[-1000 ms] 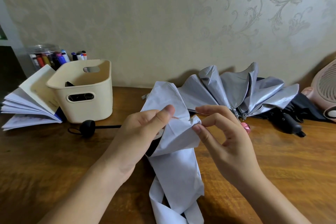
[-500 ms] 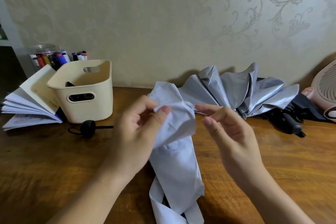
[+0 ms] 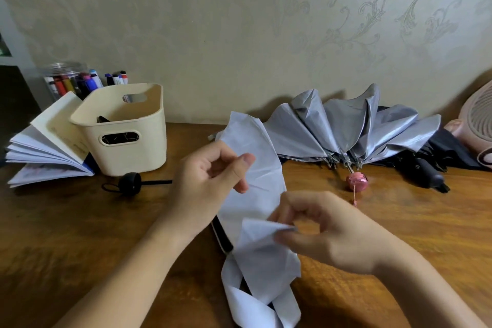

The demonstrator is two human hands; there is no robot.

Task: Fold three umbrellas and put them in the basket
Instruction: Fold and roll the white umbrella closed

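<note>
Matt pale cloth umbrella, glossy silver cloth umbrella, smooth plastic basket, polished wooden table.

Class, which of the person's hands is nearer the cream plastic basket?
Left. The left hand is just right of the cream plastic basket; the right hand lies farther right.

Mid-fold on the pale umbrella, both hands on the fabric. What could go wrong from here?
1. The right hand pinches only one panel tip of the pale umbrella; the loose panels below could bunch up and spoil the fold.
2. The silver umbrella lies splayed just behind; its ribs may snag the fabric.
3. The basket already holds something dark, so room for three may be tight.
</note>
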